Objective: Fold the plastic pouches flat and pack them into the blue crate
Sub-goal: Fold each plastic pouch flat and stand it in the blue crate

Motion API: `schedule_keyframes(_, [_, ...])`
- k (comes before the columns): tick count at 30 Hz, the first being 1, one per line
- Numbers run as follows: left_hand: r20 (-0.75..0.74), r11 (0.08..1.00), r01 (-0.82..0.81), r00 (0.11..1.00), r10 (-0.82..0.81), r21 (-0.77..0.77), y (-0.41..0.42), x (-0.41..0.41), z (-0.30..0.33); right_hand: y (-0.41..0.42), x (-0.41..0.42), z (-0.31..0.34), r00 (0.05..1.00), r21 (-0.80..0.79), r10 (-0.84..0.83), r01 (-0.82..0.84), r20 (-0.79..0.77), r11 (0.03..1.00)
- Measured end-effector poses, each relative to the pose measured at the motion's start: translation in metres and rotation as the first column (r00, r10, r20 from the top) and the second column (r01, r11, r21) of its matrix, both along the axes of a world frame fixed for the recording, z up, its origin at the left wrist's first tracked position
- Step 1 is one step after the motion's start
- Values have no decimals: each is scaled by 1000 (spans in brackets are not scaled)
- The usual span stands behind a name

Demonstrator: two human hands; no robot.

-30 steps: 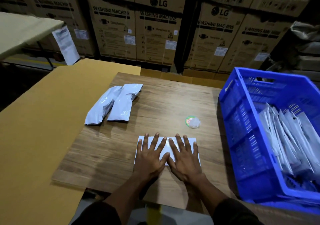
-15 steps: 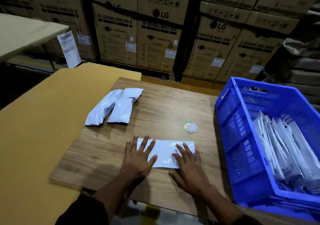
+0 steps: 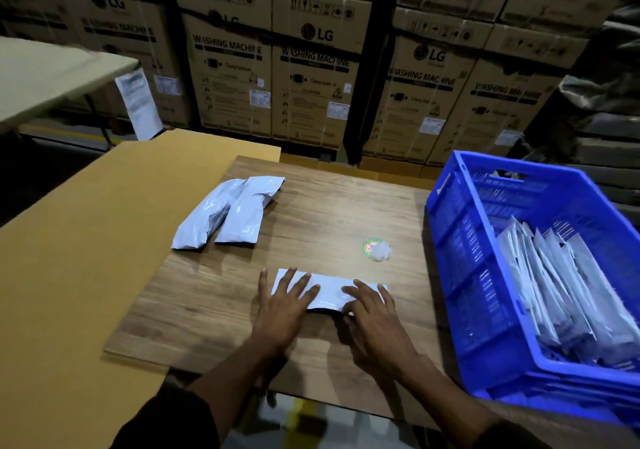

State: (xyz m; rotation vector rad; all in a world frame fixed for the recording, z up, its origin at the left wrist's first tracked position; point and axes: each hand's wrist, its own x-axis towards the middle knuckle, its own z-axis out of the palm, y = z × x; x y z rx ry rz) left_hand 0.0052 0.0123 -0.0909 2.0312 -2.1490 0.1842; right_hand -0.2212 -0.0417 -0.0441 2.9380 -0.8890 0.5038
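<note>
A white plastic pouch (image 3: pixel 329 294) lies folded into a narrow strip on the wooden board (image 3: pixel 311 213), near its front edge. My left hand (image 3: pixel 282 306) presses flat on the pouch's left end with fingers spread. My right hand (image 3: pixel 374 313) lies on its right end, fingers slightly bent over the near edge. Two more puffy white pouches (image 3: pixel 228 213) lie side by side at the board's far left. The blue crate (image 3: pixel 460 251) stands on the right and holds several flattened pouches (image 3: pixel 561 289) stacked on edge.
A small round sticker with a crumpled bit of clear film (image 3: pixel 377 249) lies on the board between the pouch and the crate. A tan cardboard sheet (image 3: pixel 76 248) covers the surface on the left. Stacked washing machine cartons (image 3: pixel 311 68) stand behind.
My hands have slid apart along the pouch, which now shows as a narrower, folded strip. The right hand's fingers have bent over its near edge.
</note>
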Motion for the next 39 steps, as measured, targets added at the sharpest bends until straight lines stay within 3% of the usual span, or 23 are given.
schedule_keyframes(3, [3,1000,8,1000,-8,-16,-5,8,13,10,-4,15,964,-74,207,-222,-169,972])
schedule_keyframes(5, [19,999,42,999,-42,3,-9,11,20,8,-5,15,907,-84,255,-299,-336,951])
schedule_keyframes(7, [31,996,83,996,-84,45,-13,13,27,-1,-4,20,847,-67,196,-262,-494,963])
schedule_keyframes(9, [27,993,102,994,-104,58,-19,14,33,-12,-1,27,833,13,156,-176,-531,984])
schedule_keyframes(11, [-32,998,55,998,-54,39,-22,13,35,-17,3,40,884,71,106,-83,-456,994])
schedule_keyframes(13, [-164,995,-94,982,96,24,-23,6,36,-23,2,56,928,109,51,-11,-369,994])
schedule_keyframes(17, [-413,952,-304,866,281,10,-19,-16,31,-41,-18,78,972,147,19,16,-235,989])
schedule_keyframes(21, [-319,964,-234,911,263,126,-19,-46,12,-64,-46,95,997,102,-72,69,21,992])
schedule_keyframes(26, [-208,976,-83,970,126,202,-31,-83,-10,-78,-82,135,952,31,-152,149,266,988])
schedule_keyframes(34, [-171,972,10,985,31,234,-60,-131,-11,-100,-168,212,877,-72,-186,242,444,968])
schedule_keyframes(39, [-181,970,18,983,27,241,-73,-156,-11,-122,-240,233,860,-153,-311,399,405,904])
